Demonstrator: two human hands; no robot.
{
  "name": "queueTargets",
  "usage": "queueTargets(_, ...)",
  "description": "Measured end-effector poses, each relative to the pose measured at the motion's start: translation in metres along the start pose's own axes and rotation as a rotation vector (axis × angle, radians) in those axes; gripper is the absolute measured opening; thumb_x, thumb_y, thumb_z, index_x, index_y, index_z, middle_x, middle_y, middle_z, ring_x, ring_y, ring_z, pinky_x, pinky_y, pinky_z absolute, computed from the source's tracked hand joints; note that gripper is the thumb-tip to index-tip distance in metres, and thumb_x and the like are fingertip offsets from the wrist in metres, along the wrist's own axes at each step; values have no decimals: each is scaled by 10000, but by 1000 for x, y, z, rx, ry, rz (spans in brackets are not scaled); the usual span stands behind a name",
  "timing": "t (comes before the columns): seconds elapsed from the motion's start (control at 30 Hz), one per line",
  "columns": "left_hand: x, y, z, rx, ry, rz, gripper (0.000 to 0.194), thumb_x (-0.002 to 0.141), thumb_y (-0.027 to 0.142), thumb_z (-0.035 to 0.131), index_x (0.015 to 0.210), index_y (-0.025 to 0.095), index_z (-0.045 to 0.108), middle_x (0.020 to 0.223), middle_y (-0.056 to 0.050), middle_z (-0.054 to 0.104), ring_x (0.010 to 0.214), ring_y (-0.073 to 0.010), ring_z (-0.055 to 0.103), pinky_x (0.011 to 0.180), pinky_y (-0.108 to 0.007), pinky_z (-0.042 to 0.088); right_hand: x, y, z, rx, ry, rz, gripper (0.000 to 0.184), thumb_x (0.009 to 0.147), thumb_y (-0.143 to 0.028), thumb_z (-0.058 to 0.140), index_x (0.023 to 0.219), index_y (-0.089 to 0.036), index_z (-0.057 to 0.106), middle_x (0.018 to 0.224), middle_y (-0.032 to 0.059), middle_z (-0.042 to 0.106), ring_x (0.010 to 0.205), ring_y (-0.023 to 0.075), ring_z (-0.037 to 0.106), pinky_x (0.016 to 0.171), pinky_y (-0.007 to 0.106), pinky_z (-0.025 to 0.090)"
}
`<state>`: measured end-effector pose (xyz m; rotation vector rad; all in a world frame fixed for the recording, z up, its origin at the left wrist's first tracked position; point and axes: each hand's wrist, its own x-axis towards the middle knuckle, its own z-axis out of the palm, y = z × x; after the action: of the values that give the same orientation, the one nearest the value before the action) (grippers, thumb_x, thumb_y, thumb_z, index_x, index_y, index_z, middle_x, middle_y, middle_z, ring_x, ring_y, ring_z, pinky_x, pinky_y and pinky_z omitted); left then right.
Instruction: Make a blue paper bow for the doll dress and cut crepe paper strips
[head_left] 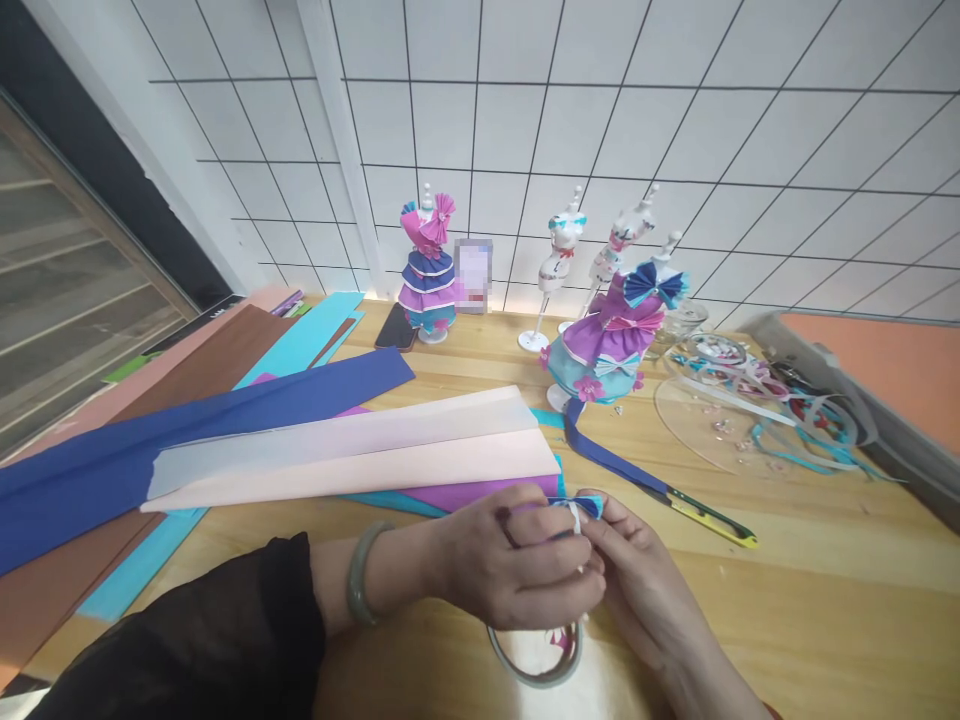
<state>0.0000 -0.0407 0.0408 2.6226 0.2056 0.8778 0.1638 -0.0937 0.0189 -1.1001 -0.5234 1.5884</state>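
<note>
Just beyond the grey ring [535, 681], we hold the blue bow [591, 505] with our left hand [517, 562] curled closed over it and our right hand [643, 572] pinching its right end, and should probably keep it evenly gathered beneath the white strip [575, 514] without crushing it.

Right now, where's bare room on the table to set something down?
Widest: the table right of the right hand, nearer than the yellow-black tool. Smaller: behind the pale strip, between the two dressed mannequins. Crowded: left, overlapping strips; back right, tangled ribbons.
</note>
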Motion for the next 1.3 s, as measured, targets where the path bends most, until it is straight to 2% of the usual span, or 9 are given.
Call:
queueTargets(0.1, -2, -7, 5, 88, 184, -37, 138, 732, 129, 522, 793, 221, 604, 911, -65, 658, 907, -213, 569, 818, -373, 412, 0, 0, 0, -9, 2, -45, 212, 647, -293, 746, 756, -178, 605, 456, -73, 419, 420, 30, 312, 447, 156, 267)
queueTargets(0.17, -1, -10, 9, 57, 316, -136, 158, 717, 124, 506, 850, 179, 571, 881, -90, 640, 881, -210, 557, 811, -379, 415, 0, -1, 0, -14, 8, -63, 218, 645, -298, 747, 757, -177, 605, 448, -74, 422, 414, 31, 324, 452, 160, 275)
queueTargets(0.2, 0, -12, 10, 19, 340, -204, 176, 720, 132, 505, 885, 163, 557, 870, -94, 632, 861, -202, 555, 800, -370, 421, 0, 0, 1, -19, 11, -66, 222, 643, -300, 748, 760, -177, 604, 449, -74, 428, 413, 32, 331, 452, 163, 279)
queueTargets(0.3, 4, -13, 14, -74, 295, -333, 203, 744, 165, 515, 940, 136, 558, 851, -89, 633, 807, -184, 558, 763, -337, 431, 1, 0, 0, -38, 1, -55, 219, 656, -306, 740, 768, -181, 598, 440, -79, 421, 411, 33, 332, 458, 165, 294)
queueTargets(0.5, 3, -18, 19, -7, 268, -272, 148, 773, 135, 487, 846, 144, 615, 715, -52, 644, 704, -152, 564, 705, -301, 407, 4, 4, -3, -91, -35, -54, 215, 666, -298, 735, 789, -190, 597, 447, -87, 428, 404, 29, 347, 463, 167, 316)
queueTargets(0.63, 2, -18, 20, -25, 267, -301, 134, 759, 134, 514, 815, 136, 635, 704, -52, 652, 681, -144, 564, 712, -293, 405, 3, 4, -3, -112, -30, -61, 215, 664, -303, 736, 773, -184, 595, 468, -83, 442, 407, 26, 354, 463, 167, 315)
queueTargets(0.87, 7, -6, 17, -307, 297, -653, 97, 717, 134, 568, 748, 130, 660, 736, -36, 664, 723, -123, 588, 717, -222, 429, 3, 3, -1, -151, -75, -58, 184, 724, -327, 684, 802, -185, 597, 453, -78, 420, 434, 43, 356, 485, 178, 318)
queueTargets(1.03, 8, -4, 16, -482, 279, -842, 112, 731, 200, 576, 756, 135, 663, 758, -25, 669, 716, -119, 590, 702, -210, 435, 2, 1, 2, -113, -104, -46, 195, 721, -337, 683, 794, -175, 602, 485, -64, 440, 473, 57, 381, 524, 197, 346)
queueTargets(1.3, 7, -8, 18, -642, 279, -893, 108, 716, 207, 596, 721, 114, 649, 718, -36, 646, 690, -119, 557, 671, -218, 427, 1, 2, -1, -339, -34, -154, 220, 724, -359, 672, 660, -166, 588, 529, -40, 503, 523, 73, 443, 547, 203, 345)
